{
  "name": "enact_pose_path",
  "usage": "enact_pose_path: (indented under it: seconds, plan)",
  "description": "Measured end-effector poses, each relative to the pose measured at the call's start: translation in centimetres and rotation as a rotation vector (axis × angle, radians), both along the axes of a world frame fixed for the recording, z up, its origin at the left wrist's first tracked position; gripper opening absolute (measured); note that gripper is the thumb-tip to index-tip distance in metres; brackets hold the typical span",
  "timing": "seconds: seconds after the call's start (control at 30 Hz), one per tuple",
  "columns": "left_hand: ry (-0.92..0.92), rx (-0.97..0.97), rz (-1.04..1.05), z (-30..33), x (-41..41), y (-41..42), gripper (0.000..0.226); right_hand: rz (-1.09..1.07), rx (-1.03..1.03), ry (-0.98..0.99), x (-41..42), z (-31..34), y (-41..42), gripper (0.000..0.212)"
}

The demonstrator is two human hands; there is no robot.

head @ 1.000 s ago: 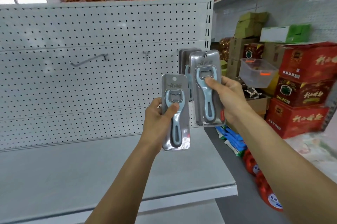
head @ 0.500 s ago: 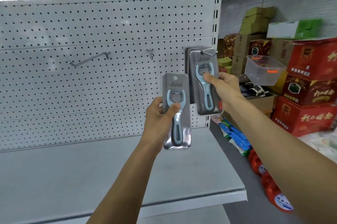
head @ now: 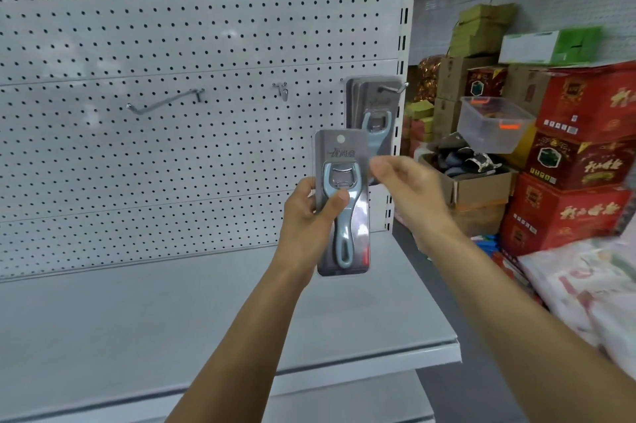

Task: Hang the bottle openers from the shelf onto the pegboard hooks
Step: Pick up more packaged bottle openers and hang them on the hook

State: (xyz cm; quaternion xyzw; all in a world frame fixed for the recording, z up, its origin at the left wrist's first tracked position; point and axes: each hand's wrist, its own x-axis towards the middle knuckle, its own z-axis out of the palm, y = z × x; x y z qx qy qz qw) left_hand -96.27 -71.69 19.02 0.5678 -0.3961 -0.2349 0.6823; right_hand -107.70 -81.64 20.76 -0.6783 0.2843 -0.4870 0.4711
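Note:
My left hand (head: 309, 216) grips a packaged bottle opener (head: 344, 181), a silver card with a pale blue handle, held upright in front of the white pegboard (head: 172, 147). A few packaged openers (head: 375, 106) hang on the right hook (head: 392, 88) at the board's right edge. My right hand (head: 413, 192) is blurred, empty, with relaxed fingers, just below those hanging openers and right of the one I hold. A long bare hook (head: 165, 101) and a short bare hook (head: 283, 91) stick out of the board further left.
The grey shelf (head: 172, 312) runs below the pegboard. To the right stand red cartons (head: 578, 161), brown boxes (head: 475, 188), a clear plastic tub (head: 495, 123) and a green-white box (head: 550, 45). Foil-wrapped goods sit along the top of the board.
My right hand has let go of the opener it held at the right hook and drawn back down; that opener now hangs with the others. My left hand kept its opener.

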Motion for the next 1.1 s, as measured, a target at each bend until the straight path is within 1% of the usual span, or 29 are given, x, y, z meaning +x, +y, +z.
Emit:
enact_pose_path:
  seconds: [0.07,0.17,0.23,0.33,0.53,0.7,0.9,1.1]
  plan:
    - [-0.001,-0.032,-0.034,0.1,-0.6,0.1,0.020,0.105,0.029,0.007,0.1,-0.2,0.9,0.020]
    - [-0.019,-0.066,-0.077,0.1,-1.3,0.3,0.019,0.119,0.036,-0.047,-0.2,-0.1,1.6,0.013]
    - [-0.084,-0.068,-0.069,0.0,-1.7,0.3,0.020,0.107,0.055,-0.088,-0.6,0.2,1.8,0.009]
    - [-0.237,-0.058,-0.085,-0.4,-2.2,0.5,0.018,0.105,0.066,-0.163,-1.4,0.7,2.1,0.011]
    - [-0.583,0.143,-0.070,-1.9,-2.5,1.2,0.028,0.003,-0.026,-0.286,-3.1,2.5,1.4,0.008]
    - [-0.726,0.260,-0.023,-3.3,-2.1,1.5,0.030,-0.040,-0.021,-0.300,-3.5,3.9,0.2,0.010]
    - [-0.804,0.323,-0.003,-4.7,-1.5,1.5,0.028,-0.069,0.028,-0.246,-2.7,4.5,-1.5,0.008]
    - [-0.800,0.339,0.027,-5.2,-0.9,1.3,0.027,-0.085,0.081,-0.198,-1.7,4.5,-3.0,0.011]
